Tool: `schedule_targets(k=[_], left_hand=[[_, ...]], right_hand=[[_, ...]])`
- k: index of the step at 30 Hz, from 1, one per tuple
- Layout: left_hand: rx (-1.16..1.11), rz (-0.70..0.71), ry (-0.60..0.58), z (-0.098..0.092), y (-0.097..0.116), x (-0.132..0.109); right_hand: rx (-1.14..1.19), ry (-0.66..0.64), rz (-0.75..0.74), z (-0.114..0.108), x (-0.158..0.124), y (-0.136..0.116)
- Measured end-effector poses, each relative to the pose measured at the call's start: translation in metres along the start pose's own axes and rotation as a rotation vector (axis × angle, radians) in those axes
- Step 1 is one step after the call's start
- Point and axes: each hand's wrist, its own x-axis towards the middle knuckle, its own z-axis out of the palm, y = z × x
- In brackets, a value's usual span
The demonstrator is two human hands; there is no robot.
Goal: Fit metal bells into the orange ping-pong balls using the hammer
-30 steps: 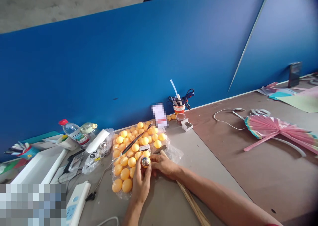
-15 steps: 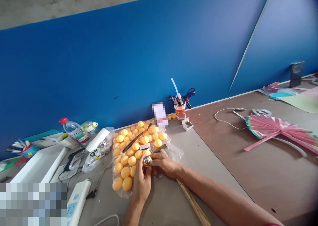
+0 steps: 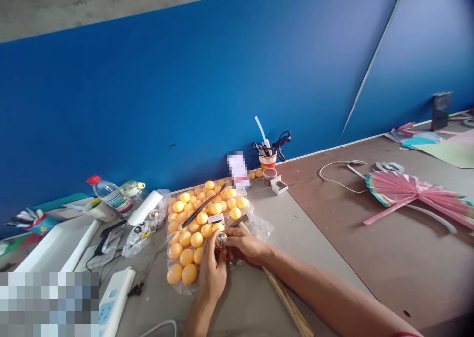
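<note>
A small shiny silver ball (image 3: 221,240) is pinched between my two hands. My left hand (image 3: 214,265) has its fingers closed round the ball's left and lower side. From the right, my right hand (image 3: 242,244) presses its fingertips against the ball. Just beyond and to the left lies a clear plastic bag of orange balls (image 3: 187,257), close to my left fingers. A thin dark-handled tool (image 3: 202,207) rests across the bag. Thin wooden sticks (image 3: 287,300) lie under my right forearm, and a dark block-like piece (image 3: 239,222) sits behind my right hand.
To the left are a power strip (image 3: 116,300), a white tray (image 3: 61,241), a plastic bottle (image 3: 111,193) and a bagged bundle (image 3: 148,218). A paper cup of tools (image 3: 267,159) and a small box (image 3: 279,185) stand by the blue partition (image 3: 207,90). A pink paper fan (image 3: 418,194) lies right.
My hands have shifted very slightly, and my right fingertips now cover more of the silver ball, which appears a little farther right. Everything else stays put.
</note>
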Motion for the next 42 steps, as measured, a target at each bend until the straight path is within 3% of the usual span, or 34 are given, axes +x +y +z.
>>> schedule_targets(k=[22, 32, 42], left_hand=[[0.094, 0.055, 0.009, 0.002, -0.013, -0.002], [0.092, 0.051, -0.024, 0.002, -0.011, -0.002], [0.143, 0.042, 0.028, 0.002, -0.008, -0.001]], right_hand=[[0.001, 0.006, 0.015, 0.002, -0.001, -0.002], [0.012, 0.011, 0.009, 0.003, -0.003, -0.004], [-0.054, 0.016, -0.014, 0.002, -0.001, 0.000]])
